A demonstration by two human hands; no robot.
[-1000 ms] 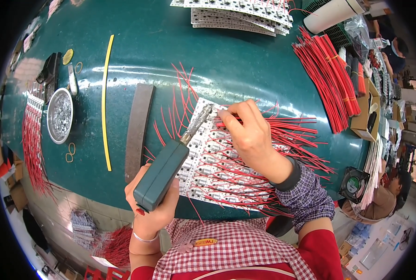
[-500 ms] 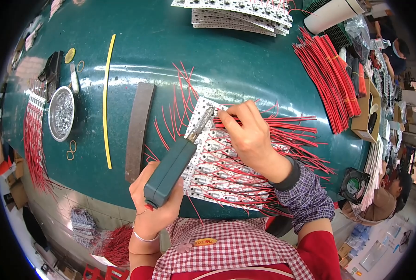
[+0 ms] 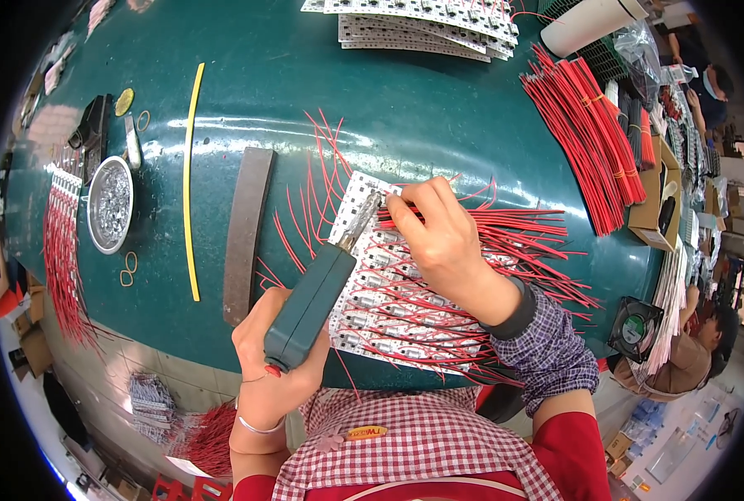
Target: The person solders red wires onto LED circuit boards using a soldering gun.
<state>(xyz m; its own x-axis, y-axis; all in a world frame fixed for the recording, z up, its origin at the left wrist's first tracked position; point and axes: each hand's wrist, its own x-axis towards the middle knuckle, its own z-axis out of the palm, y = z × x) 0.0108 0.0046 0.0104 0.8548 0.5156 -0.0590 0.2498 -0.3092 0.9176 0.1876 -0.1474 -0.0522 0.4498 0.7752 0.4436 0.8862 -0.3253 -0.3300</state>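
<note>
My left hand (image 3: pixel 267 342) is closed round the green body of a soldering gun (image 3: pixel 312 305), whose metal tip points up and to the right. That tip is over the upper part of a white circuit board panel (image 3: pixel 363 190), near the fingers of my right hand (image 3: pixel 443 238). Thumb and forefinger of my right hand pinch the end of a red wire (image 3: pixel 505 215) at the board; the exact contact is hidden behind the fingertips. Rows of small parts and many red wires cover the panel, and more wires fan out past its left edge.
A brown curved bar (image 3: pixel 248 234) and a yellow strip (image 3: pixel 193 179) lie left of the panel. Further left stands a metal bowl (image 3: pixel 110 204) of silvery bits. Red wire bundles (image 3: pixel 585 138), a board stack (image 3: pixel 426 33) and a small fan (image 3: pixel 635 330) sit around the table.
The soldering gun in my left hand has shifted slightly right, its tip staying near my right fingertips. My right hand has moved a little to the left and keeps its pinch.
</note>
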